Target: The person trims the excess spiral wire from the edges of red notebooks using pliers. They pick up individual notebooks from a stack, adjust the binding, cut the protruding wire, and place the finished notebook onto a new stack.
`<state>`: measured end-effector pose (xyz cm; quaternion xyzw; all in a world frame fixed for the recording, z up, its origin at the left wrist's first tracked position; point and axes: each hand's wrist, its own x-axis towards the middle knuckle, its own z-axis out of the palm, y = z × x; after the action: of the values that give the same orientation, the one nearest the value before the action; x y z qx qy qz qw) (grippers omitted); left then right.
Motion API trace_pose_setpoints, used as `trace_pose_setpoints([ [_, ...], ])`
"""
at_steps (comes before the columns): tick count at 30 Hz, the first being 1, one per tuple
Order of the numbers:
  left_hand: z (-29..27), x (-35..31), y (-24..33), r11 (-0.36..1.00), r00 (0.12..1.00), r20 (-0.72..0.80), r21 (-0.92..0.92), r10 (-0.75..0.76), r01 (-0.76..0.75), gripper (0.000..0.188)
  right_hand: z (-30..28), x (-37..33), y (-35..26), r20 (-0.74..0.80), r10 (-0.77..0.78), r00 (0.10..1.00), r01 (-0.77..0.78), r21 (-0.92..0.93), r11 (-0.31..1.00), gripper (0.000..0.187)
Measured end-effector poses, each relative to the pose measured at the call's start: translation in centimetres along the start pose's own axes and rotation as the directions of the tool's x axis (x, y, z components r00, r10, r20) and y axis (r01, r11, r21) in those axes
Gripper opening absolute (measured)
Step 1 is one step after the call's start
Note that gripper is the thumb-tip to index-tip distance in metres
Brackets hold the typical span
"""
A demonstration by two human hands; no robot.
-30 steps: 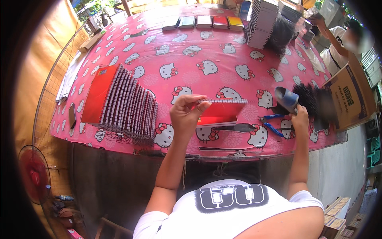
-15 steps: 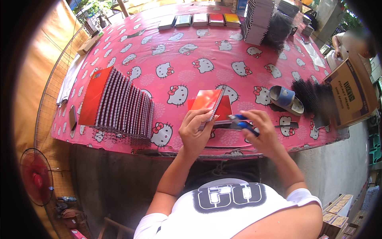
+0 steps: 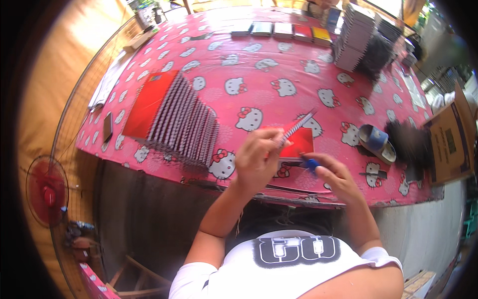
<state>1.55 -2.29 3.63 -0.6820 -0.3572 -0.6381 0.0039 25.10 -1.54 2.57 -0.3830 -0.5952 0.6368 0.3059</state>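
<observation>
My left hand (image 3: 257, 157) is closed on a spiral notebook (image 3: 298, 126), now tilted nearly edge-on so its coil shows along the top. Below it a second red notebook (image 3: 301, 143) lies flat on the pink table. In my right hand (image 3: 339, 178) are blue-handled pliers (image 3: 312, 165), close to the lower right corner of that flat notebook; motion blurs their jaws. To the left rises a tall stack of red spiral notebooks (image 3: 154, 107), coils facing right.
Right of my hands lie a blue slipper (image 3: 377, 141), a heap of black coils (image 3: 408, 142) and an open cardboard box (image 3: 450, 144). A row of small notebooks (image 3: 283, 31) and a tall notebook stack (image 3: 354, 37) stand at the far side. A red fan (image 3: 47, 192) is at left.
The held notebook has turned from showing its red cover to nearly edge-on. My right hand has lowered slightly with the pliers. The whole view has shifted and tilted.
</observation>
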Motion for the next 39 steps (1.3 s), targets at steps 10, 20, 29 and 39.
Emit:
trace_pose_setpoints([
  [10,-21.7,7.8,-4.7,0.871,0.638,-0.660,-0.052,-0.396,0.488,0.021,-6.0,-1.4,2.9,-0.169,-0.568,0.806,-0.108,-0.984,0.140,0.047],
  [20,-19.6,8.0,-5.4,0.891,0.665,-0.652,-0.038,-0.365,0.452,0.017,7.5,8.7,-1.7,0.455,-0.321,0.831,0.510,-0.854,0.109,0.030],
  [29,-20.7,7.3,-5.6,0.911,0.735,-0.616,0.066,-0.283,0.406,0.020,6.6,12.1,-3.0,0.548,-0.051,0.835,0.539,-0.797,0.273,0.018],
  [39,-7.7,0.9,5.2,0.492,0.751,0.223,-0.635,-0.622,0.596,0.056,4.3,11.9,-4.0,0.205,-0.351,0.913,0.395,-0.654,0.645,0.035],
])
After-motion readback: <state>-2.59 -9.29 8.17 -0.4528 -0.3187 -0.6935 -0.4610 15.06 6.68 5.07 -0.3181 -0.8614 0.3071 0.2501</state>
